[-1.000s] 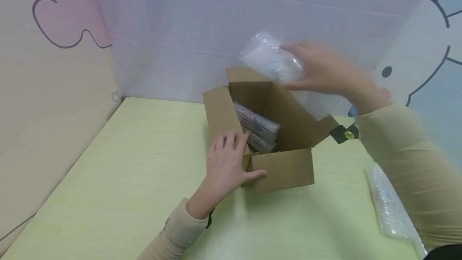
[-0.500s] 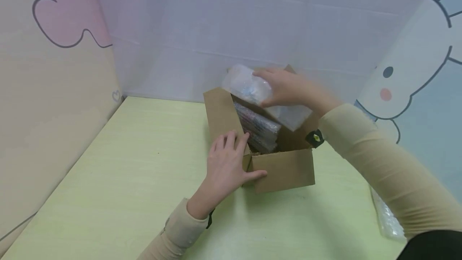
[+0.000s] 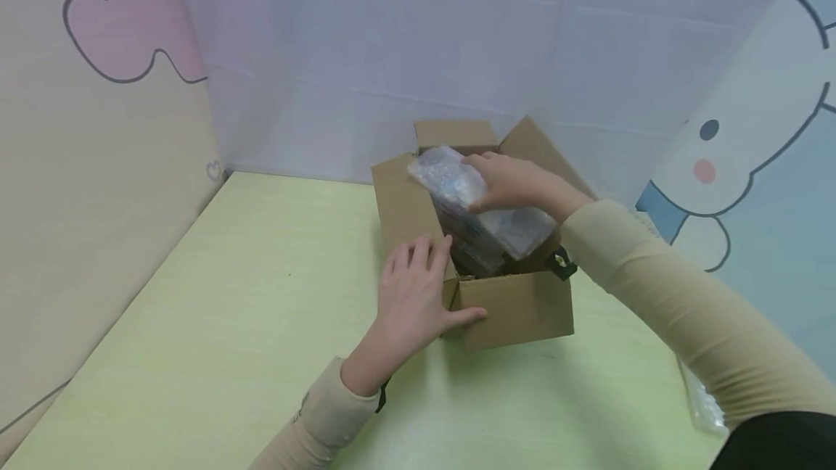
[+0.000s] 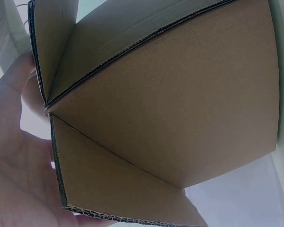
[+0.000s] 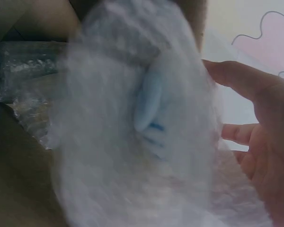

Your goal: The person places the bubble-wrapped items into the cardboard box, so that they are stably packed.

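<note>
A bubble-wrapped package [image 3: 451,176], with something pale blue and white showing through in the right wrist view, is gripped by my right hand [image 3: 509,181]. My right hand holds it tilted at the mouth of the cardboard box [image 3: 401,198], thumb and fingers on its near side. Beneath it, inside the box, lie other bubble-wrapped rolls [image 3: 480,249], partly hidden. My left hand [image 3: 411,296] rests on the box's front left corner, fingers spread over the left flap and thumb stretched along the front flap [image 3: 519,310]. In the left wrist view, the box's outside [image 4: 175,90] fills most of the frame.
The box stands with its flaps open on a pale yellow-green table [image 3: 228,332]. Another piece of bubble wrap [image 3: 705,405] lies at the right edge, mostly behind my right sleeve. A white sheet [image 3: 366,42] hangs behind, between painted walls.
My right hand has brought the bubble-wrapped package down and leftward from above the box to its opening, over the rolls inside. My left hand stays on the flaps.
</note>
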Motion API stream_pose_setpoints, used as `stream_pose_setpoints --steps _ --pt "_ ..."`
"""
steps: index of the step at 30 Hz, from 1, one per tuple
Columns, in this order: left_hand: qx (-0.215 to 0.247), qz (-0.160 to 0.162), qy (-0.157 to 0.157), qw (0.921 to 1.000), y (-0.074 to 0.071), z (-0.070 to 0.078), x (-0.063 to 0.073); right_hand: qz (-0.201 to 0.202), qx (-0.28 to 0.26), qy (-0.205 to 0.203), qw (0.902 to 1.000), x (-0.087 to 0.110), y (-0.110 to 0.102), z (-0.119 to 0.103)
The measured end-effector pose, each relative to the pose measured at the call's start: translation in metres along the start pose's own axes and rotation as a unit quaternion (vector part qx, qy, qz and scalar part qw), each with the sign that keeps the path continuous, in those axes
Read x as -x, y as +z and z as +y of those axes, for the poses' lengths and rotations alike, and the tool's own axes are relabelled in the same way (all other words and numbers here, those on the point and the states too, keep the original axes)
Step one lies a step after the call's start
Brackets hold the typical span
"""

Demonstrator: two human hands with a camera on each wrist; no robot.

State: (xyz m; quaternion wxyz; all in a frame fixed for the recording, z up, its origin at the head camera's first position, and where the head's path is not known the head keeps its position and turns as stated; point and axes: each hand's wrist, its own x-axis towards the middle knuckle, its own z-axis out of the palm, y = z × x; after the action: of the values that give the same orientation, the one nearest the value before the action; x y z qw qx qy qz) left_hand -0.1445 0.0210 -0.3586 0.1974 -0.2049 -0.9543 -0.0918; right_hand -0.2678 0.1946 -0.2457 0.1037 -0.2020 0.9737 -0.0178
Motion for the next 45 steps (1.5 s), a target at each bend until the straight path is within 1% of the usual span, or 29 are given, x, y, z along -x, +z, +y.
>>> stream_pose_setpoints --steps 3,8,13,19,24,30,36,38,41,45 --pt "0.001 0.004 -0.002 1.0000 0.000 0.000 0.000 -0.010 -0.008 0.001 0.9999 -0.001 0.005 0.002" --pt "0.000 0.006 -0.005 1.0000 -0.001 0.000 -0.001 -0.020 -0.030 -0.012 0.9993 -0.005 0.012 0.004" --pt "0.006 0.004 -0.008 0.9999 0.000 0.000 -0.001 -0.029 -0.036 -0.022 0.9987 -0.008 0.018 0.004" --pt "-0.001 -0.005 -0.011 0.9999 -0.001 0.003 -0.001 -0.068 -0.035 -0.034 0.9965 -0.010 0.030 0.004" --pt "-0.008 0.002 -0.007 0.9999 -0.001 0.003 -0.002 -0.088 -0.043 -0.023 0.9950 -0.010 0.034 0.004" --pt "-0.012 0.012 -0.005 0.9998 0.000 0.005 0.000 -0.095 -0.043 -0.034 0.9940 -0.008 0.039 0.003" --pt "-0.013 0.033 -0.001 0.9994 0.001 0.007 0.000 -0.096 -0.046 -0.027 0.9940 -0.005 0.045 0.000" --pt "-0.011 0.038 0.001 0.9992 0.001 0.008 -0.001 -0.092 -0.045 -0.031 0.9942 -0.004 0.046 0.000" --pt "-0.011 0.036 0.001 0.9993 0.001 0.008 -0.002 -0.091 -0.041 -0.038 0.9943 -0.004 0.047 0.001" --pt "-0.015 0.030 -0.003 0.9994 0.001 0.010 -0.002 -0.101 -0.029 -0.041 0.9936 -0.004 0.049 0.002"
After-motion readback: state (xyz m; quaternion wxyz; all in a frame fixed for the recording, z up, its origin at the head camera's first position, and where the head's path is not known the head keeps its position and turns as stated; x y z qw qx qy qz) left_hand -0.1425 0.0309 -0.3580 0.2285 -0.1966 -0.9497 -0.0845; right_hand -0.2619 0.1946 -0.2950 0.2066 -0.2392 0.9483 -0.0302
